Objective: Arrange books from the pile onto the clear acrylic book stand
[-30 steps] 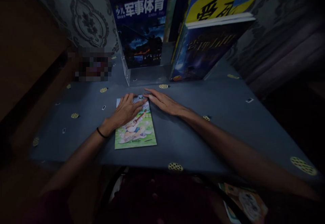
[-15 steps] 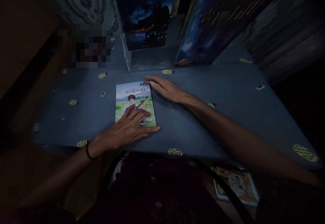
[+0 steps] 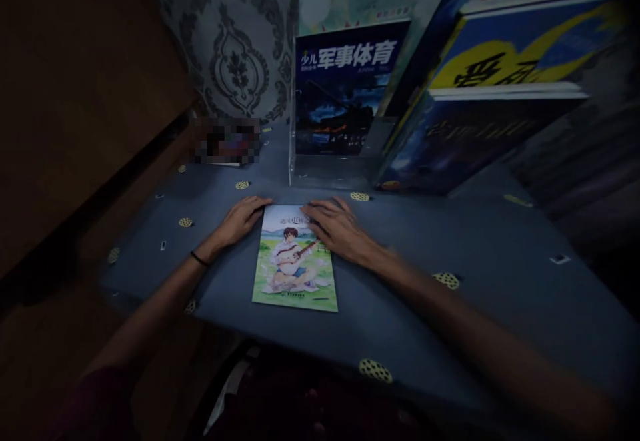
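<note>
A closed paperback book lies flat on the blue tablecloth, its cover showing a seated figure playing a guitar. My left hand rests at the book's upper left corner, fingers stretched out along its edge. Over the upper right part of the cover lies my right hand, fingers spread and hiding the end of the title. Neither hand grips the book.
Behind the book, a clear stand holds a dark blue book. More upright books stand at the right rear. A pixelated item lies at the back left, near patterned wallpaper. The table's front edge is close to my body.
My left hand has gone from the lower cover to the upper left corner. My right hand has come onto the cover's upper right. The view has tilted up, showing more upright books.
</note>
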{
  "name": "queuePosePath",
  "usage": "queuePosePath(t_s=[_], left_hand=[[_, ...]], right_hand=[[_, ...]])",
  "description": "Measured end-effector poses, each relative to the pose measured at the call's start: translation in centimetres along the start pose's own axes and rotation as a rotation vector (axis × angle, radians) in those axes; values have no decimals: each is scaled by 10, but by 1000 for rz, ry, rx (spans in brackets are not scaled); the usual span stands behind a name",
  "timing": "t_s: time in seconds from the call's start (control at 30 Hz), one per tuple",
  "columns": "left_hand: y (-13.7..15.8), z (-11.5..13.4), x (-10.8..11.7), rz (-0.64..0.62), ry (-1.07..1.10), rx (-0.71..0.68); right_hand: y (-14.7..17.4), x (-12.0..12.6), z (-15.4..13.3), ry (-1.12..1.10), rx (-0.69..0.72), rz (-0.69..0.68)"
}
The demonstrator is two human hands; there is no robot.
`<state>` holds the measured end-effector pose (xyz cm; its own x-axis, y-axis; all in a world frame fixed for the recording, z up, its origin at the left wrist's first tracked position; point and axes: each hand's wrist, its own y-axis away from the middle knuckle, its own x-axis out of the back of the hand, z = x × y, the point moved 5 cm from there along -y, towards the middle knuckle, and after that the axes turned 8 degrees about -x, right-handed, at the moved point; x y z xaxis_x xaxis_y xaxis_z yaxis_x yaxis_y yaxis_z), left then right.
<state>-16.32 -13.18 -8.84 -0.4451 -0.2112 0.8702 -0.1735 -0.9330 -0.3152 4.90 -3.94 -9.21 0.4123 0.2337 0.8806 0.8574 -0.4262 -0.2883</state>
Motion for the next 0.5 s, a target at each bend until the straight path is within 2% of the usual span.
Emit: queuePosePath(t_s=[0.13,0.27,0.37,0.5], left_hand=[[1,-8,-4,30,94,-48],[5,-14,-7,23,63,-50],[7,-21,-8,11,17,-50],[9,-25,-10,6,-16,-67]], right_hand=[[-29,-23,-26,-42,144,-63],[-40,-37,-49,-109,257,-83],[-32,-39,-64,-154,299,-107],[0,-41,-92,-260,324,-184]])
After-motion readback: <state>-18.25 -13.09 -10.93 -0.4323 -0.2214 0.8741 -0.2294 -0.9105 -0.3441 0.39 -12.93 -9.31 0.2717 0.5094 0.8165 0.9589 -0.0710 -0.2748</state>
